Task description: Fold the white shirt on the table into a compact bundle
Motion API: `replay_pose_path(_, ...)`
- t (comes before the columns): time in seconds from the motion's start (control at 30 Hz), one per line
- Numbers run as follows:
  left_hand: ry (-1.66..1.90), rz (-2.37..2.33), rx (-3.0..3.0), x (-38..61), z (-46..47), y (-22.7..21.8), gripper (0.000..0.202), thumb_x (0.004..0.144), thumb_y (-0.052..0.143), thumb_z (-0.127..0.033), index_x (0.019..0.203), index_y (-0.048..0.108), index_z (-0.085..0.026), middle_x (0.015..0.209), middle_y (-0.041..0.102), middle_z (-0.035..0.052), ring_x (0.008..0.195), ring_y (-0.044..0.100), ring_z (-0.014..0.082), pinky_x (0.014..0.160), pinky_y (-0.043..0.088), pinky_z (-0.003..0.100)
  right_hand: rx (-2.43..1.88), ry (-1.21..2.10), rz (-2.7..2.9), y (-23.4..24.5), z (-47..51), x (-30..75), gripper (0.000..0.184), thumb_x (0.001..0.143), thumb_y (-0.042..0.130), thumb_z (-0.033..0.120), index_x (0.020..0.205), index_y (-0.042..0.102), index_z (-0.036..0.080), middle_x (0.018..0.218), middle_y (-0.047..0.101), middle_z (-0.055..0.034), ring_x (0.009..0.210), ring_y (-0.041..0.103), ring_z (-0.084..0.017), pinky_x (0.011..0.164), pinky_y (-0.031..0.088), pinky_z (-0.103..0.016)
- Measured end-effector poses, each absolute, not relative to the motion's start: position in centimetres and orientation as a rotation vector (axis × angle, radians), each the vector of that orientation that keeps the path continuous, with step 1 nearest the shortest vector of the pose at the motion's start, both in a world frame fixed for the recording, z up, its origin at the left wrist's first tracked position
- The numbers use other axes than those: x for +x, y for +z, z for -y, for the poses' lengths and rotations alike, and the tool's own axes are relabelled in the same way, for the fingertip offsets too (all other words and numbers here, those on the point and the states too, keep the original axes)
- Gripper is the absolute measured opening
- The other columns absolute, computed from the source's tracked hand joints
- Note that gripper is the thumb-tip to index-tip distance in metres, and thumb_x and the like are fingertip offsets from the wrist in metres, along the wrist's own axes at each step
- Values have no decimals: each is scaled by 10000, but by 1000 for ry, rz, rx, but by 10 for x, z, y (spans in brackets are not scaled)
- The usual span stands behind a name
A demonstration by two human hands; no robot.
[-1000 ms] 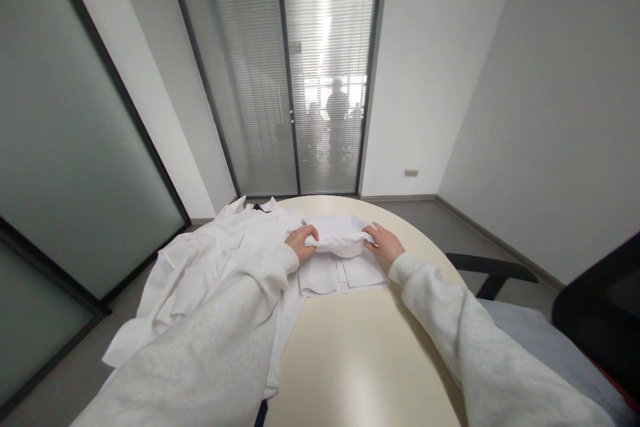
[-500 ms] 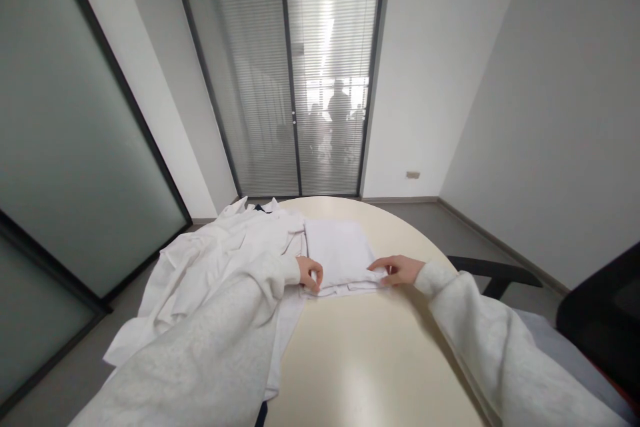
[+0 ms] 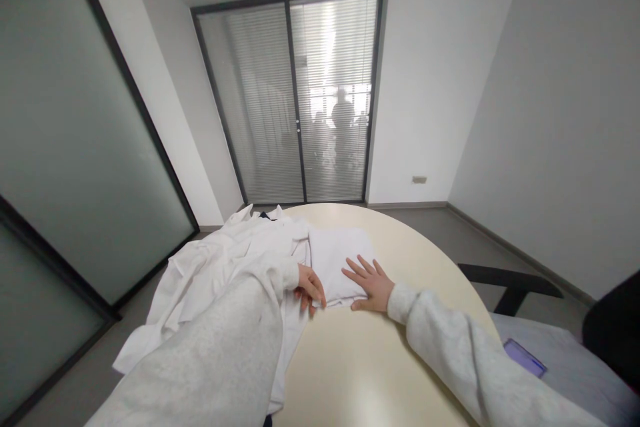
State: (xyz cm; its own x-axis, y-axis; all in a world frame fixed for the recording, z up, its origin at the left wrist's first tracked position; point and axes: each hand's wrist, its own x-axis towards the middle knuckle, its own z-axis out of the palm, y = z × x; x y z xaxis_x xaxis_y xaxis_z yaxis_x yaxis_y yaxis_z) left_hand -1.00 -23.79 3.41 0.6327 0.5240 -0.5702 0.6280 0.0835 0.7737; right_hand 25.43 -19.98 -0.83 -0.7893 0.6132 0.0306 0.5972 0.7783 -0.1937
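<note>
A round, cream-coloured table (image 3: 370,360) fills the foreground of a bare office room with white walls and a grey floor. Beyond the table's far edge, a dark-framed sliding glass door (image 3: 295,97) with closed slatted blinds shows blurred silhouettes of people behind it. A frosted glass partition (image 3: 65,133) runs along the wall left of the table, and a small wall socket (image 3: 419,179) sits low on the wall right of the door. To the right of the table stands a black chair armrest (image 3: 510,279), with a small purple card-like object (image 3: 524,357) lying on a grey seat surface beside it. No brand, label or legible writing can be made out anywhere.

A folded white garment (image 3: 336,260) lies on the table's far half, squared into a neat rectangle. Just left of it, touching it, a heap of loose white garments (image 3: 220,273) spreads over the table's left side and hangs over its edge.

The person, in light grey sleeves, leans over the table. The right hand (image 3: 369,281) lies palm down, fingers spread, flat on the near right corner of the folded garment. The left hand (image 3: 310,285) rests at the folded garment's near left edge, fingers curled downward against the cloth; whether it pinches the fabric cannot be told.
</note>
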Motion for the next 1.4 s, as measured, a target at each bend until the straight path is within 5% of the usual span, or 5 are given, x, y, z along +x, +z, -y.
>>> replay_pose_path(0.37, 438, -1511, 1909, 4, 204, 66, 538, 788, 385, -605, 926, 695, -187, 367, 430, -26, 349, 387, 107, 462, 352, 239, -1008, 108, 2824, -12, 216, 251, 682, 774, 402, 634, 1378, 195, 395, 1478, 127, -25, 1323, 41, -386, 960, 33, -674)
replay_pose_path(0.5, 607, -1760, 2269, 15, 197, 48, 388, 772, 505, -487, 1009, 661, -222, 933, 639, 81, 901, 565, 221, 850, 393, 320, -1035, 49, 2789, -17, 226, 247, 607, 827, 387, 523, 1377, 153, 421, 1480, 109, 9, 1317, 29, -401, 928, 50, -710)
replay_pose_path(0.77, 180, -1771, 2342, 16, 204, -12, 663, 793, 400, -589, 1383, 258, -323, 1489, 83, 27, 1352, -27, 291, 1034, 48, 542, -1097, 163, 2801, -22, 239, 247, 610, 814, 406, 523, 1368, 169, 433, 1477, 95, 20, 1306, -21, -432, 878, -9, -751)
replay_pose_path(1.07, 471, -1882, 2044, -7, 150, 25, 354, 761, 510, -450, 995, 633, -215, 1097, 606, 87, 1033, 541, 217, 910, 356, 301, -1000, 1335, 2577, 49, 153, 278, 592, 729, 538, 564, 1237, 510, 261, 1087, 630, -53, 964, 593, -220, 880, 430, -372)
replay_pose_path(1.4, 274, -2239, 1767, -17, 132, -5, 688, 642, 577, -568, 1128, 512, -86, 1196, 519, 222, 1130, 469, 337, 905, 351, 368, -1942, 285, 2270, -11, 98, 256, 453, 753, 526, 482, 952, 636, 91, 985, 627, -208, 908, 605, -295, 736, 465, -353)
